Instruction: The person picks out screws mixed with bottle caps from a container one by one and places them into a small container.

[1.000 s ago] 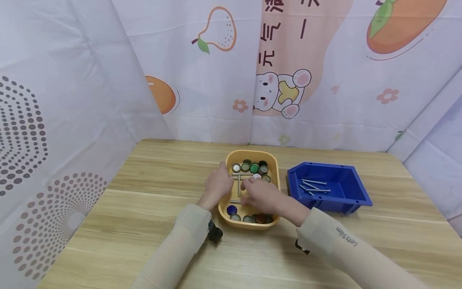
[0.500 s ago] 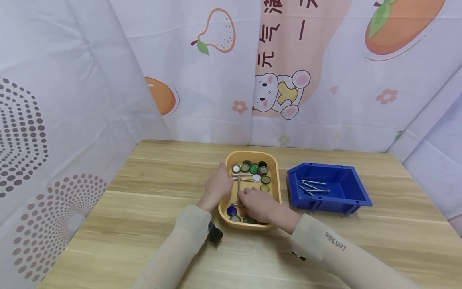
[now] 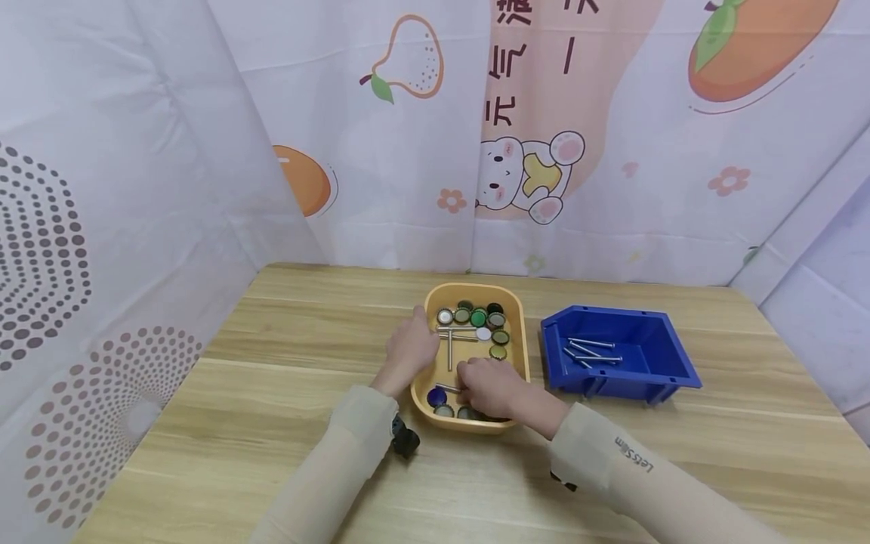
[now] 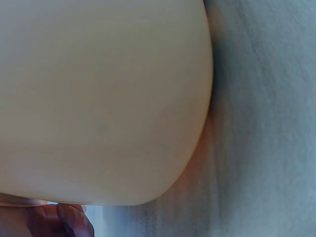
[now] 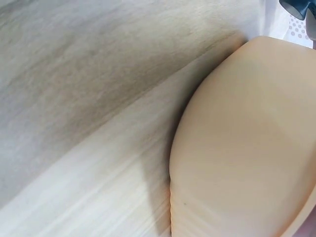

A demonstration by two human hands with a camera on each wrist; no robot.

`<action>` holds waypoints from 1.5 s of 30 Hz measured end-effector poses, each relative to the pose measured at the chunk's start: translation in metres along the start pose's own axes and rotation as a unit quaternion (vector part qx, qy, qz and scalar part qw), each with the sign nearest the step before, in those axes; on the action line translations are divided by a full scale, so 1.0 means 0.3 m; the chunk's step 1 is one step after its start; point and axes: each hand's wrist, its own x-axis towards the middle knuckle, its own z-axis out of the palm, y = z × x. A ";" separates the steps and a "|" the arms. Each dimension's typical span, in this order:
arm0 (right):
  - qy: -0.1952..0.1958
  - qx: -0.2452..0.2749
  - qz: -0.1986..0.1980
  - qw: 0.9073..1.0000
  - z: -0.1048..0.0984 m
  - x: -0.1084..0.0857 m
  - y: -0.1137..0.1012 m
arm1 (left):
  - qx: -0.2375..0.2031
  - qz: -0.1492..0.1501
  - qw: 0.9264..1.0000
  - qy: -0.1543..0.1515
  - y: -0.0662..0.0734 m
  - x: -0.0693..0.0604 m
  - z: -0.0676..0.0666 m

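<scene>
My left hand grips the left rim of a yellow tray. The left wrist view shows the tray's outer wall close up, with curled fingers at its edge. Inside the tray, my right hand pinches one end of a long silver screw, its fingertips partly hidden. Higher up in the tray lie several more silver screws. Bottle caps, among them a green cap and a blue cap, sit along the top and bottom ends. The right wrist camera sees mostly the tray's outside.
To the right of the tray stands a blue bin with several silver screws in it. Both rest on a wooden table. A printed curtain hangs behind the table.
My right hand has moved down and slightly toward me in the tray and now pinches the lower screw, which has tilted. The left hand keeps its place on the rim.
</scene>
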 end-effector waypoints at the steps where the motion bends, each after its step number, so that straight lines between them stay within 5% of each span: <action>1: -0.003 -0.017 -0.005 1.000 0.000 -0.001 -0.002 | -0.001 0.001 1.000 0.000 0.000 0.000 0.000; 6: -0.022 -0.075 -0.024 0.997 0.003 -0.007 -0.010 | -0.003 0.004 1.000 0.001 0.001 -0.003 -0.001; 24: -0.005 -0.037 -0.029 0.999 -0.002 0.002 0.003 | -0.015 0.005 1.000 -0.002 0.002 -0.004 -0.005; 37: -0.050 0.138 -0.013 0.989 -0.035 0.001 0.041 | -0.009 0.001 1.000 -0.003 0.000 -0.005 -0.002; 45: -0.036 0.176 -0.029 0.983 -0.066 0.000 0.058 | -0.021 0.004 1.000 -0.001 0.002 -0.010 -0.007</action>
